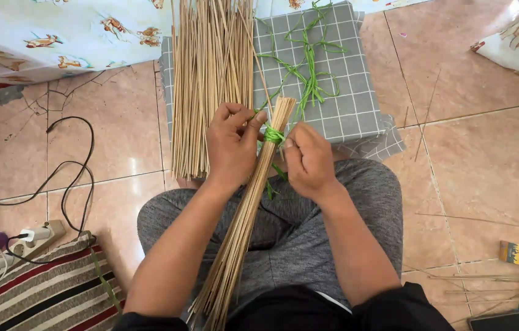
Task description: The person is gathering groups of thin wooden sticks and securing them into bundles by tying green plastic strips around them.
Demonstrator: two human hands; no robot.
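Glossy peach floor tiles [486,165] lay beneath; my left hand [232,147] clasped the thin stick bundle [244,227], my right hand [309,160] pinched its green strip [273,134]

Stick pile [207,79] crowds left hand [232,150] on its outer side; green strips [308,67] lie ahead on grey cushion [357,104]. Open tile floor [486,159] right of right hand [309,162]. Cable [72,178], power strip [23,242] far left.
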